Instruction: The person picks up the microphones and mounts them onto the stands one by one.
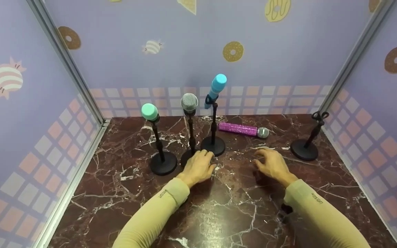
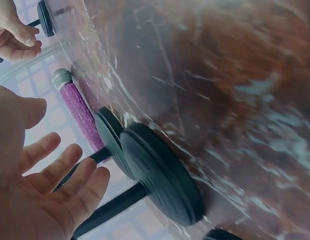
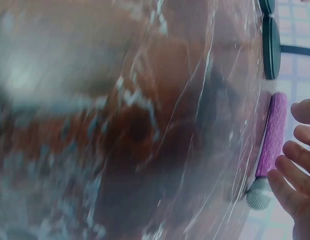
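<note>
My left hand [image 1: 199, 166] hovers beside the base of the stand bearing a silver-headed microphone [image 1: 189, 102]; its fingers are loosely bent around nothing in the left wrist view. To the right, my right hand [image 1: 272, 164] is held over the table with relaxed fingers and no object. A purple glitter microphone [image 1: 238, 129] with a silver mesh head lies on the table beyond both hands. A microphone with a mint-green head [image 1: 149, 112] sits on the left stand [image 1: 163, 163]. Tilted in another stand [image 1: 213, 146] is a blue microphone [image 1: 218, 83].
At the far right a black stand [image 1: 304, 150] carries only its clip. The dark red marbled table [image 1: 133, 199] is enclosed by a patterned back wall [image 1: 184, 62] and side walls with metal edging [image 1: 78, 193].
</note>
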